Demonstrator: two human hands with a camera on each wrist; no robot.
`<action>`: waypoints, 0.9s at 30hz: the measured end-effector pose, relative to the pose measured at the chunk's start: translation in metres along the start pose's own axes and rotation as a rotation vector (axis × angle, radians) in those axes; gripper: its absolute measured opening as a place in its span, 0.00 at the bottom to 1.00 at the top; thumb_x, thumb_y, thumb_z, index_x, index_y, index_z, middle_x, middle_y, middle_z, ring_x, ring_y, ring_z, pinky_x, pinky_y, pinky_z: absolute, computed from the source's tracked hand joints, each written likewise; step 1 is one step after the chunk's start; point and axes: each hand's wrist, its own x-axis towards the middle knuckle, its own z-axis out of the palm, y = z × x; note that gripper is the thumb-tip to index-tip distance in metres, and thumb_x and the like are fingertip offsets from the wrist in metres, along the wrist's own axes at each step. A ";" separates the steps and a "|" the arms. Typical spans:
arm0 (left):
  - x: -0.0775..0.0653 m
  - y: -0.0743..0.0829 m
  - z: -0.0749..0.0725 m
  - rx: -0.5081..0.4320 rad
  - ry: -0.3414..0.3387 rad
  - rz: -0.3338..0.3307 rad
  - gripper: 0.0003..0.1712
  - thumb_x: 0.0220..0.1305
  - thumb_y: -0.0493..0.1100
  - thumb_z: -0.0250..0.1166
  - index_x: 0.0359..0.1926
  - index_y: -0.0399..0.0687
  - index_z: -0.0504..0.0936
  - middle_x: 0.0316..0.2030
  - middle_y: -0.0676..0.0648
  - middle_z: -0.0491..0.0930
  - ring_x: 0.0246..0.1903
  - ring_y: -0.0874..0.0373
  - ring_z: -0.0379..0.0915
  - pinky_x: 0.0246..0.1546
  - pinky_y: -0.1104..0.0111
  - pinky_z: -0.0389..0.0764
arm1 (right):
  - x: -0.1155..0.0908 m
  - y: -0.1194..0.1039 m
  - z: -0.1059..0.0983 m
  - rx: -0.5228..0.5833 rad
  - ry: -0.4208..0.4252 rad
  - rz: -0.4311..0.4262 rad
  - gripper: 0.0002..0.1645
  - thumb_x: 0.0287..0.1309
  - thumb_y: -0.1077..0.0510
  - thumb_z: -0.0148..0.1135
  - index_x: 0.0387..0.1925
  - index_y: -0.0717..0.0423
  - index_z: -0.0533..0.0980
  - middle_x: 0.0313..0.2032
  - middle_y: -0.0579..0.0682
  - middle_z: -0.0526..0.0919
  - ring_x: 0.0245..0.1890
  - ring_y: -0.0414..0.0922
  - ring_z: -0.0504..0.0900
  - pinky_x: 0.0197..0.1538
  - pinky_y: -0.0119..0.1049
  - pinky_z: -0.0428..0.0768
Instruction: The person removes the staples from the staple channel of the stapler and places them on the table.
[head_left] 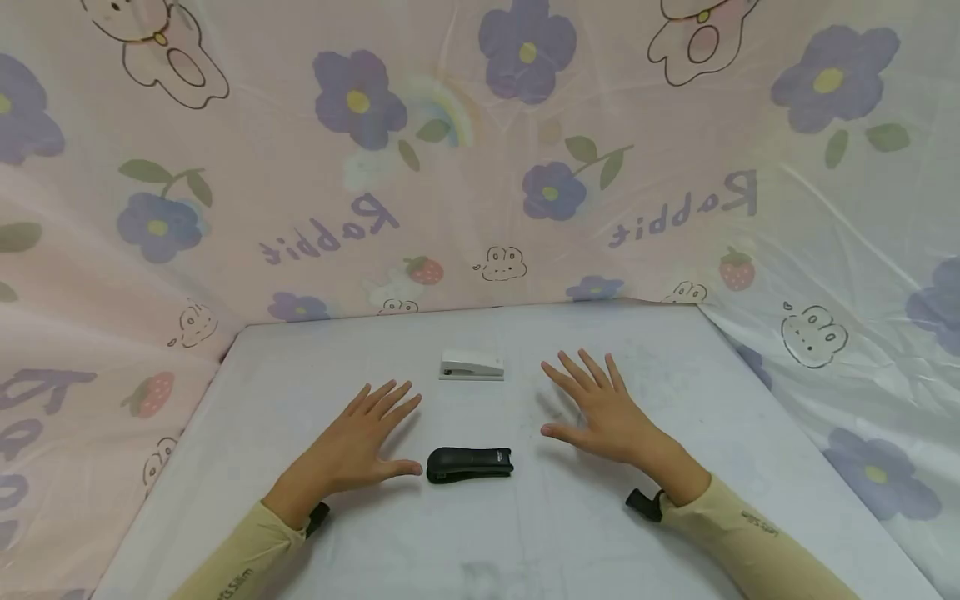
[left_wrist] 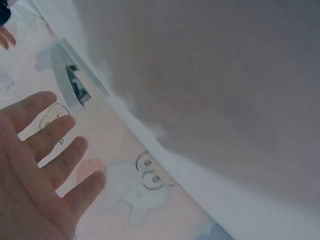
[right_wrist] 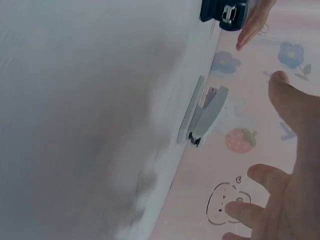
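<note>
Covering both forearms at the near left and near right, beige fabric sleeves with dark printed lettering point(head_left: 247, 554) end at the wrists, where small black wrist devices point(head_left: 643, 505) stick out. Farther in, a long black stapler with a rounded body point(head_left: 469, 464) lies lengthwise from left to right on the smooth white tabletop point(head_left: 525, 533), near its middle. Left hand point(head_left: 360, 450) and right hand point(head_left: 603, 417) are well apart, fingers spread and straight, the left thumb's tip just beside the black stapler's left end. Beyond that stapler, between the hands and slightly farther off, sits a white stapler with a flat base point(head_left: 472, 364), its upper arm angled up from the base. Along the far side hangs pale pink sheeting printed with purple flowers, rabbits and strawberries point(head_left: 465, 192)
</note>
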 end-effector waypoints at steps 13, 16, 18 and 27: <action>0.011 0.013 0.001 -0.103 -0.083 0.056 0.63 0.53 0.77 0.76 0.80 0.48 0.68 0.75 0.43 0.70 0.75 0.41 0.65 0.78 0.43 0.60 | 0.009 -0.034 0.014 0.017 -0.023 -0.120 0.58 0.65 0.22 0.63 0.86 0.37 0.54 0.85 0.51 0.53 0.85 0.61 0.47 0.80 0.69 0.37; 0.014 0.016 0.003 -0.100 -0.100 0.058 0.61 0.53 0.77 0.76 0.79 0.50 0.70 0.73 0.45 0.72 0.73 0.43 0.68 0.76 0.45 0.64 | 0.012 -0.040 0.020 0.028 -0.041 -0.150 0.58 0.65 0.22 0.63 0.86 0.35 0.53 0.85 0.50 0.52 0.85 0.59 0.47 0.81 0.68 0.38; 0.016 0.018 0.003 -0.106 -0.111 0.054 0.59 0.54 0.77 0.76 0.78 0.51 0.72 0.72 0.45 0.73 0.72 0.44 0.70 0.74 0.45 0.68 | 0.013 -0.044 0.023 0.033 -0.053 -0.166 0.58 0.66 0.22 0.62 0.87 0.35 0.52 0.85 0.50 0.52 0.85 0.58 0.47 0.81 0.67 0.38; 0.025 0.024 0.004 -0.115 -0.161 0.040 0.50 0.52 0.76 0.78 0.69 0.56 0.80 0.65 0.50 0.78 0.65 0.49 0.75 0.63 0.48 0.79 | 0.019 -0.060 0.029 0.068 -0.052 -0.254 0.55 0.67 0.25 0.64 0.84 0.44 0.59 0.81 0.58 0.63 0.81 0.62 0.59 0.80 0.67 0.49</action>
